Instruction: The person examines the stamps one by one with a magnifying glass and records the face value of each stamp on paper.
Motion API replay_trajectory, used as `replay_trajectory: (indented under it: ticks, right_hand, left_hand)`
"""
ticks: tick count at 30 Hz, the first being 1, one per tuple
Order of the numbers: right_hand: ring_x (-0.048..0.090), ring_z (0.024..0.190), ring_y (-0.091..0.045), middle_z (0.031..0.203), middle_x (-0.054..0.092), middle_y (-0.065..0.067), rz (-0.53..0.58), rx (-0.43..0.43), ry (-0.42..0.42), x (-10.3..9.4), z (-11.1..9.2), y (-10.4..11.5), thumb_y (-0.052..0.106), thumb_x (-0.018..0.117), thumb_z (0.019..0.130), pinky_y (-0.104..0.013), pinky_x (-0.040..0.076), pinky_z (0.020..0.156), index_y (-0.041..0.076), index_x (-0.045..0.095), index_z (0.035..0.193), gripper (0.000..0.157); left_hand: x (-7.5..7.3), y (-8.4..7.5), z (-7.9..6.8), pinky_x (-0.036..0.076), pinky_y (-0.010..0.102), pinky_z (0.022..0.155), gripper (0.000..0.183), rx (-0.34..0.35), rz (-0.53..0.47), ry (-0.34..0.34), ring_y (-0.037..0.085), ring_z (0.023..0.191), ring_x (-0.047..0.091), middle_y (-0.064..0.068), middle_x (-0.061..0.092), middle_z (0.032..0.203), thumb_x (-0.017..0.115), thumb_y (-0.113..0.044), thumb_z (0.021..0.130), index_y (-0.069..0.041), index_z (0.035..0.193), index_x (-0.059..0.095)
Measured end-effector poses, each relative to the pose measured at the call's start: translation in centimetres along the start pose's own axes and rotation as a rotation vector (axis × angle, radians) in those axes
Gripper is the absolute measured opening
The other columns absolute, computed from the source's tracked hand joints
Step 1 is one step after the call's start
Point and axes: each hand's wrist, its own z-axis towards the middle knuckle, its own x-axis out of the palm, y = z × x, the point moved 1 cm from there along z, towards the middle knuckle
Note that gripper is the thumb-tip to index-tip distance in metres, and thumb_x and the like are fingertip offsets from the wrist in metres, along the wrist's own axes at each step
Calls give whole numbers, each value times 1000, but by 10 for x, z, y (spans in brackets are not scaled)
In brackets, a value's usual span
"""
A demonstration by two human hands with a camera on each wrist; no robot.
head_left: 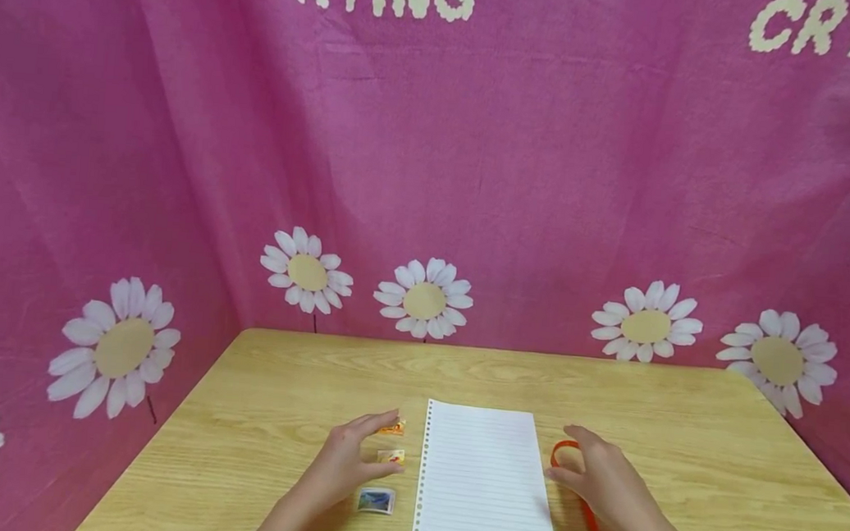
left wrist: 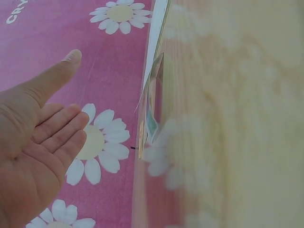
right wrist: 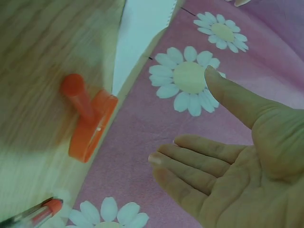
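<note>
My left hand (head_left: 343,464) hovers over the table left of the paper, thumb and fingers apart, holding nothing. By its fingertips lie two small stamp-like pictures, an orange one (head_left: 393,428) and a yellow one (head_left: 392,456). A blue-toned stamp-like picture (head_left: 376,501) with a white border lies nearer, below the thumb. Between the hands is a sheet of lined paper (head_left: 484,483) with punched holes along its left edge. To its right, my right hand (head_left: 606,476) is spread and holds nothing. An orange-rimmed magnifying glass (right wrist: 94,126) lies beside it, partly covered by the hand in the head view.
A pen (right wrist: 35,213) with a red end shows at the lower left of the right wrist view. The wooden table (head_left: 299,372) meets a pink curtain (head_left: 512,181) with printed daisies at its back and sides.
</note>
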Motion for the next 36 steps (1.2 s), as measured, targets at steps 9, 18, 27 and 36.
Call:
replay_trajectory:
  ticks: [9,18,27,36]
  right_hand:
    - [67,94,-33,107,70,-20,-12,-1,-19,2,-6,-9,24,82,77,-50,53,81,-3,61,117,53]
    - [62,79,-27,89,70,-8,-59,17,-9,3,-8,-15,23,83,75,-44,51,69,0,63,106,44]
    - [52,71,-20,75,61,-1,-100,33,15,6,-9,-19,24,83,75,-33,45,61,-1,61,95,39]
    - [54,68,-15,77,66,-2,-103,55,47,7,-12,-25,24,83,75,-31,45,59,-2,63,94,39]
  left_hand:
    - [-11,5,-10,52,44,94,65,-34,16,59,28,112,65,11,68,123,84,-22,76,-5,133,58]
    - [-21,13,-20,55,43,88,60,-8,4,116,29,103,67,13,69,114,83,-20,77,-1,129,60]
    - [-25,17,-26,57,30,83,52,28,6,213,25,96,69,12,71,111,81,-20,78,1,123,63]
    - [-26,23,-27,54,21,75,45,52,12,231,9,83,65,4,72,95,82,-21,76,0,114,68]
